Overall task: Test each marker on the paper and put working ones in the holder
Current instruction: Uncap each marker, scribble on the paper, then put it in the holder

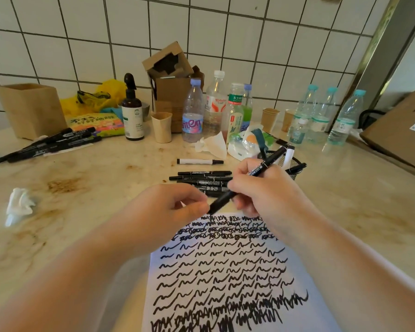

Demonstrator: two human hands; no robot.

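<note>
A person tests a black marker (244, 185) over a sheet of paper (228, 271) on a stained desk (86, 178), the right hand (261, 188) closed around the barrel in a writing grip and angled so the low end meets the sheet's far edge, where little blank space remains. The left hand (175, 207) pinches that low end between thumb and fingers (197, 208); whether it is pulling or seating a cap there, or only steadying the tip, cannot be told, since the fingers hide the end.

The paper lies directly before the person, within writing reach, and is filled nearly top to bottom with rows of black squiggles, which suggests the job is well along. Just beyond the hands, a row of black markers (201, 179) lies side by side, with a white-barrelled marker (199, 161) a little further back, presumably waiting their turn.

The black mesh holder (291, 164) stands just behind the right hand, on the writing side, so a passed marker need travel only a short way; it already holds a few pens. A separate group of markers (50, 144) lies well apart at the far left, beside a cardboard box (29, 109), perhaps rejects kept clear of the rest. Water bottles (321, 116) and paper cups (162, 127) crowd the tiled wall behind.
</note>
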